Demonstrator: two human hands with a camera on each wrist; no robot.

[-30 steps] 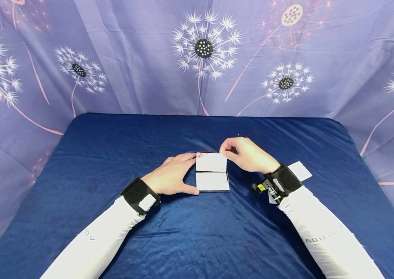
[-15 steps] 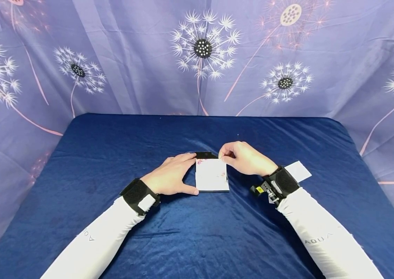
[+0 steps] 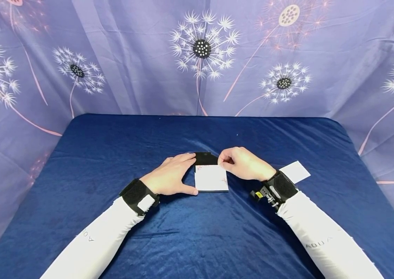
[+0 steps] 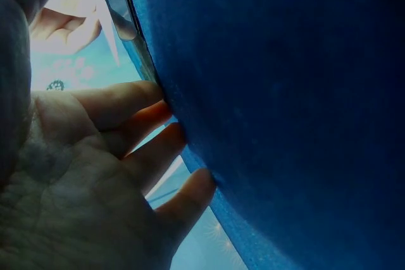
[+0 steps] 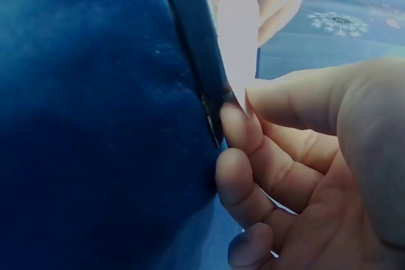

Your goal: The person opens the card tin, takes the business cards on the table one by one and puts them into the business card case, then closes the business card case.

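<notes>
A white card [image 3: 212,178] with small pink flower prints lies over a shallow black case [image 3: 204,159] at mid-table. My right hand [image 3: 245,162] pinches the card's far right corner between thumb and forefinger. In the right wrist view the card [image 5: 237,26] stands tilted and slightly bowed beside the case's edge [image 5: 196,36]. My left hand [image 3: 170,174] rests along the case's left side, thumb at the near corner and fingertips at the far one. Its fingers are spread and fairly straight in the left wrist view, tips touching the cloth. What lies under the card is hidden.
Another white card [image 3: 296,171] lies to the right, partly behind the right wrist. Dark blue cloth [image 3: 190,240] covers the table. A lilac curtain with dandelion prints [image 3: 137,58] hangs behind its far edge.
My right hand has drawn the card's far edge toward me, baring the black far part of the case and covering the white near part. The left hand has stayed put.
</notes>
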